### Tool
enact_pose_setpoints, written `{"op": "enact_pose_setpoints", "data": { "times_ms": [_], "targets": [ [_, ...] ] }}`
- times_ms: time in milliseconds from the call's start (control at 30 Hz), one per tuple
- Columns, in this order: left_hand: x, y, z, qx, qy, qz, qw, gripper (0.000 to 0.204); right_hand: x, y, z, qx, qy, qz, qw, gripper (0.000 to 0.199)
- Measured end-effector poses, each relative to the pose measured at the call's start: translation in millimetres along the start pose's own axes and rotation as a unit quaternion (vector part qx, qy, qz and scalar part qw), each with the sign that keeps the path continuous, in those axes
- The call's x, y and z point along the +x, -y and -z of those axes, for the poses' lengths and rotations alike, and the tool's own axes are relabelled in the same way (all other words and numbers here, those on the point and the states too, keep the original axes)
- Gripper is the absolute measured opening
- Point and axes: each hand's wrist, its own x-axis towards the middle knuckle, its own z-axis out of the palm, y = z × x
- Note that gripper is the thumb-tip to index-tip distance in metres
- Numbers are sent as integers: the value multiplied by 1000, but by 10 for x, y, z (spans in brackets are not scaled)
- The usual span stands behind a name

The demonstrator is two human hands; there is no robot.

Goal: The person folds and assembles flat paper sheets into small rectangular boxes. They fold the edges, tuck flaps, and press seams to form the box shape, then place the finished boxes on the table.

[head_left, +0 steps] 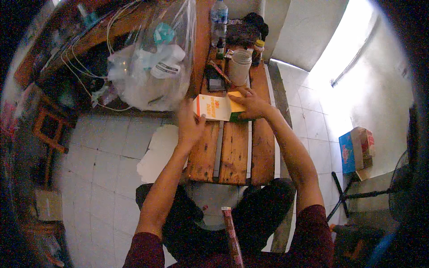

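Note:
A small carton box (214,107), white with orange print and a yellow and green end, lies across the slatted wooden bench. My left hand (191,121) grips its left end, the thumb on the near edge. My right hand (254,105) is closed over the yellow end, fingers on top and thumb at the near side. Just beyond the box are a dark flat object with a grey face (216,85), a thin red stick sachet (219,72) and a cloudy plastic jar (240,67). Another long reddish stick sachet (231,236) shows in front of my body.
Behind the jar stand a water bottle (219,20), a small dark bottle (220,48) and a yellow-capped bottle (258,51). A large clear plastic bag (152,67) fills the left. On the right floor are a blue and red box (356,149) and a fan stand (344,195).

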Motion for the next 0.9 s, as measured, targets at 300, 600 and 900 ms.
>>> {"op": "enact_pose_setpoints", "data": {
  "times_ms": [300, 600, 900],
  "targets": [
    [-23, 245, 564, -124, 256, 7, 959, 47, -527, 46, 137, 47, 32, -38, 998, 88],
    [-1655, 2047, 567, 233, 447, 39, 863, 106, -1157, 524, 171, 130, -299, -125, 937, 82],
    [-1957, 2434, 557, 56, 412, -11, 910, 61, -2141, 904, -193, 321, -270, -234, 877, 68]
  ]
}}
